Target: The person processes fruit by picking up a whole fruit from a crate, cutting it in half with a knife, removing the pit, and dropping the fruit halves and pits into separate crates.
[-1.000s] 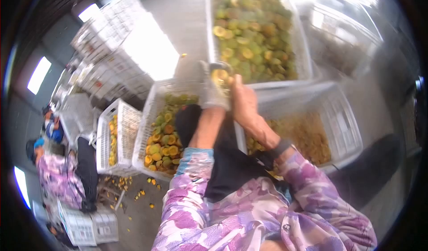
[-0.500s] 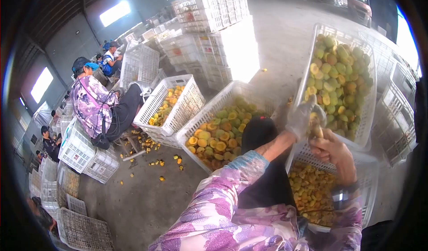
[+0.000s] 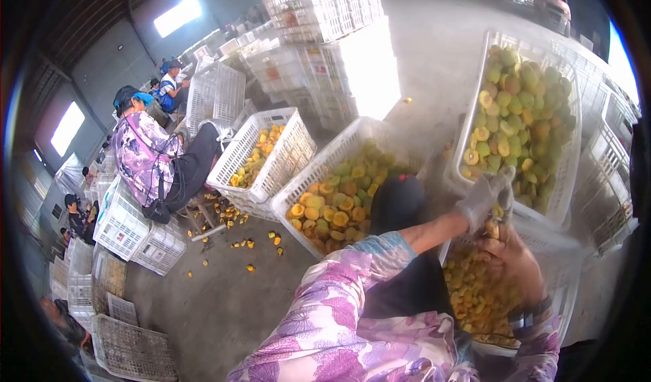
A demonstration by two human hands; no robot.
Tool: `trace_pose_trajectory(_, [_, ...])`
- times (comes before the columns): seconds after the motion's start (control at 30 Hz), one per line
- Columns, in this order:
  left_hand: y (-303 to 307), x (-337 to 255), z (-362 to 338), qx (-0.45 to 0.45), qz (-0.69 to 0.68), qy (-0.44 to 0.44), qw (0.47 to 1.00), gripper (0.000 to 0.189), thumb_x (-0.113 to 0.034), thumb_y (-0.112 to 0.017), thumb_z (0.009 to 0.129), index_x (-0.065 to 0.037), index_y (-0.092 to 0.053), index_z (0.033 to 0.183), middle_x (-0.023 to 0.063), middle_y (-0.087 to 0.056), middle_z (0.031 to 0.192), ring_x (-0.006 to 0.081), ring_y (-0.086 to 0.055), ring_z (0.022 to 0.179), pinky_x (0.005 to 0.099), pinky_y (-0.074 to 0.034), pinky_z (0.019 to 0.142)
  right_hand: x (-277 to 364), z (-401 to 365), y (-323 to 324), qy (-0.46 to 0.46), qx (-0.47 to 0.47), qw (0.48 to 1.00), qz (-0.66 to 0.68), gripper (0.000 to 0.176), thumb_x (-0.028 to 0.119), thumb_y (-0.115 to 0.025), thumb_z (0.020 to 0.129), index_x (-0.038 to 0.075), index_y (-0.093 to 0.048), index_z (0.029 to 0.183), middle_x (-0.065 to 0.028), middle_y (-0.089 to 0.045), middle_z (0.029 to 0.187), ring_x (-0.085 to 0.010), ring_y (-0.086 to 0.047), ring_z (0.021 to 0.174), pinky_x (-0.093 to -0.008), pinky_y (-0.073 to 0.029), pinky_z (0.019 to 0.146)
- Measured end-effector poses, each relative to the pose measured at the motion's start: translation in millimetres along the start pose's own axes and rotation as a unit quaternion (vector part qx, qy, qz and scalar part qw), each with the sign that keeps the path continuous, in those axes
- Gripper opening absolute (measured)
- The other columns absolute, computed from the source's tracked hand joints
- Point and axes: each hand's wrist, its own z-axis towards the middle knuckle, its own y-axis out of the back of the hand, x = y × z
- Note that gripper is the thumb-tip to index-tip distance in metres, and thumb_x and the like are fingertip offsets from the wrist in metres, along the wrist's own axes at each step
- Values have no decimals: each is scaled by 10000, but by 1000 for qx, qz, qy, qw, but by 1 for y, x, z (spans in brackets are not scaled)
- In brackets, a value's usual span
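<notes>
My left hand, in a pale glove, is closed around a small yellow-green fruit. Touching it from below is my bare right hand, its fingers curled round something too blurred to make out. Both hands are above the near edge of a white crate of yellow fruit pieces. Just beyond them, another white crate holds whole and cut green-yellow fruit. To the left of my knee stands a crate with halved orange and green fruit.
A seated person in a patterned top is at the left, by a crate of orange pieces. Stacked white crates rise behind. Fruit scraps lie on the floor. More people and crates line the far left.
Both hands have moved slightly down and right, closer over the crate of pieces. The gloved fingers now point more upward. The whole view has shifted a little.
</notes>
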Motion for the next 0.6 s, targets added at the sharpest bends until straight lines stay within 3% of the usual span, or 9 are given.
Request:
trace_pose_trajectory(0.1, [8,2,-9,56,-86,170,980,467,-457,-495,944,-96,-562,656,65,-581,600,189,-547,520,304,-445,495,-9,-10,22,123,-65,926,-351,284,123,-633,812,3,-566,1061,-64,-584,783,-180,-565,654,-312,-451,549])
trace_pose_trajectory(0.17, [22,-16,-6,-92,-14,246,965,503,-568,-369,944,-116,-588,909,61,-589,814,201,-529,714,343,-471,689,-8,-43,37,193,16,722,-664,274,155,-627,843,16,-608,1078,-121,-634,1024,-250,-597,943,-405,-483,766])
trace_pose_trajectory(0.23, [88,-26,9,-141,-33,95,985,422,-508,-414,949,-128,-598,935,47,-608,834,180,-559,719,310,-485,642,-39,-83,70,343,-23,718,-606,379,207,-684,778,40,-612,1111,-142,-612,1101,-318,-543,1012,-435,-420,878])
trace_pose_trajectory(0.3, [90,-78,0,-276,98,-57,955,446,-503,-468,949,-78,-593,900,48,-564,766,119,-536,581,268,-453,469,-53,-70,110,257,75,904,-332,366,235,-680,782,22,-611,1071,-153,-635,957,-302,-579,887,-428,-459,784])
trace_pose_trajectory(0.33, [90,-96,-12,-334,325,-192,864,460,-497,-483,943,-54,-601,981,80,-603,818,130,-584,628,266,-482,505,-33,-41,116,7,91,796,-598,369,251,-693,775,18,-620,1052,-138,-648,804,-278,-598,747,-404,-487,685])
trace_pose_trajectory(0.4, [121,-114,-5,-398,581,-412,579,500,-487,-491,940,-33,-594,1123,133,-651,899,156,-642,664,263,-525,557,9,-15,131,42,-78,894,-440,323,339,-620,866,22,-668,900,-116,-628,681,-223,-592,620,-374,-473,586])
trace_pose_trajectory(0.43, [136,-112,7,-425,619,-494,438,516,-482,-483,943,-36,-581,1184,155,-660,926,171,-652,653,260,-539,573,12,12,144,-52,-239,820,-518,358,355,-518,941,39,-677,889,-122,-644,689,-217,-627,650,-374,-490,589])
trace_pose_trajectory(0.5, [76,-91,-9,-369,424,-342,753,518,-479,-516,924,-46,-594,1196,174,-628,1124,247,-661,898,378,-539,842,29,49,137,51,-241,785,-568,342,337,-499,954,46,-678,936,-117,-666,737,-236,-643,680,-383,-502,614])
trace_pose_trajectory(0.6, [73,-63,11,-279,421,-342,793,479,-430,-543,924,-50,-590,1212,167,-605,1178,228,-601,1035,376,-461,949,-39,160,176,177,-226,829,-480,245,292,-575,896,88,-676,987,-128,-671,870,-239,-620,716,-370,-502,652])
